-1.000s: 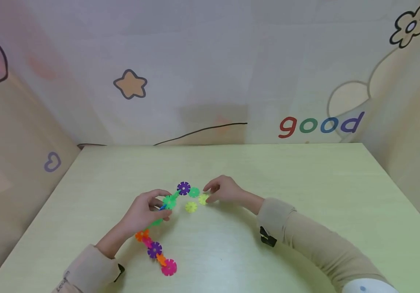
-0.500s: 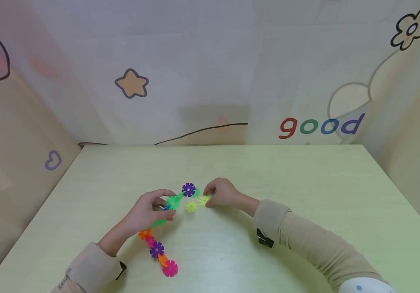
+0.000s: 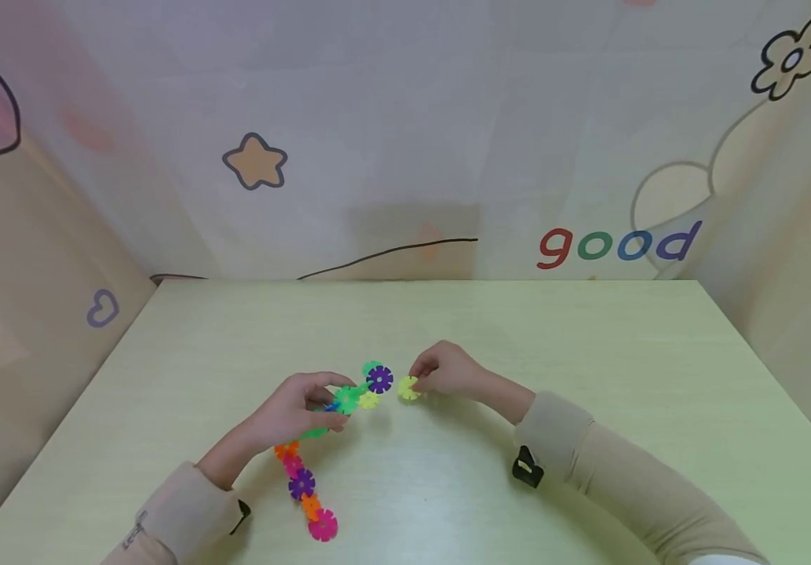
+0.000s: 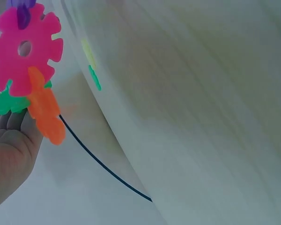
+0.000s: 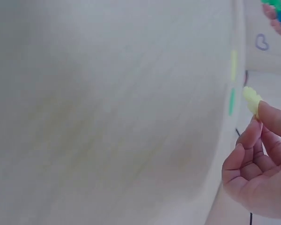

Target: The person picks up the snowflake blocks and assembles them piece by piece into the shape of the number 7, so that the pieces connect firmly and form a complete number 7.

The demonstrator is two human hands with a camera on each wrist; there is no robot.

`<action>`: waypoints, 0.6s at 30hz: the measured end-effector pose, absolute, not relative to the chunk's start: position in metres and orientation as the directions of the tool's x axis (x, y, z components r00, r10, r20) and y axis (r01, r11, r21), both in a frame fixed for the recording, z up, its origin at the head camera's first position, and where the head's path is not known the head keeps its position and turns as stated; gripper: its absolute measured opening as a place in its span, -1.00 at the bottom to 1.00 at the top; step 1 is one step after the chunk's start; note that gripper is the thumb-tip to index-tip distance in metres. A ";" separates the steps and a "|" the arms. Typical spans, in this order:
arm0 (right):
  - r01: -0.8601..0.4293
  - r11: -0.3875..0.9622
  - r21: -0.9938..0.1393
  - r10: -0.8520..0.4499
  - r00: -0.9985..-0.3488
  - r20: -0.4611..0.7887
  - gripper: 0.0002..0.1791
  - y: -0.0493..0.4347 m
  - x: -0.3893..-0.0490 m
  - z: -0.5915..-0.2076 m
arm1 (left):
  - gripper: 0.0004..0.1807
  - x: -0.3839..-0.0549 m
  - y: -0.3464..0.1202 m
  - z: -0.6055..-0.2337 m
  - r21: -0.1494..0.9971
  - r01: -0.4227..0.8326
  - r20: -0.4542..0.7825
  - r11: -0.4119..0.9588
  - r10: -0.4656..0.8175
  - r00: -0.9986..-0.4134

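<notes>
In the head view my left hand (image 3: 299, 408) grips a bent chain of interlocked, notched plastic snowflake discs by its green disc (image 3: 346, 400). A purple disc (image 3: 380, 380) forms the chain's far end, and a pink disc (image 3: 323, 525) ends the side hanging toward me. Orange and pink links (image 4: 46, 107) show large in the left wrist view, beside the palm. Between thumb and fingertips, my right hand (image 3: 451, 370) pinches a single yellow snowflake disc (image 5: 252, 101). That disc is held just right of the purple one, with a small gap between them.
On the pale wooden table (image 3: 553, 337) lie a loose green disc (image 3: 371, 366) and another yellow disc (image 3: 369, 401), both partly covered by the chain in the head view. A printed cloth (image 3: 405, 118) hangs behind the table's back edge and along both sides.
My left hand has moved right with the chain, bringing its purple end over the loose discs and close to the pinched yellow one. The right hand has shifted slightly right, lifting its yellow disc along.
</notes>
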State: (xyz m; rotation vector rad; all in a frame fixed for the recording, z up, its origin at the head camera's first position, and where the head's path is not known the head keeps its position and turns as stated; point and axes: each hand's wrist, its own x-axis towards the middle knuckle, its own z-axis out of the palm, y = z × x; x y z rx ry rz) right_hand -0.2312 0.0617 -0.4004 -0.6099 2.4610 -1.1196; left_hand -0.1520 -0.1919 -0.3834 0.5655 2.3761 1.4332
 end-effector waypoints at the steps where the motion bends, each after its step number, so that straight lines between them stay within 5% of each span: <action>1: -0.232 0.575 -0.785 -0.526 -0.839 -0.138 -0.91 0.064 -0.230 -0.399 | -0.57 -0.152 -0.191 -0.383 0.891 0.177 -0.057 0.418 0.490 -0.870; 18: -0.150 0.350 -0.925 -0.506 -0.861 -0.053 -0.87 0.093 -0.200 -0.375 | -0.55 -0.155 -0.184 -0.383 0.853 0.263 -0.044 0.451 0.564 -0.825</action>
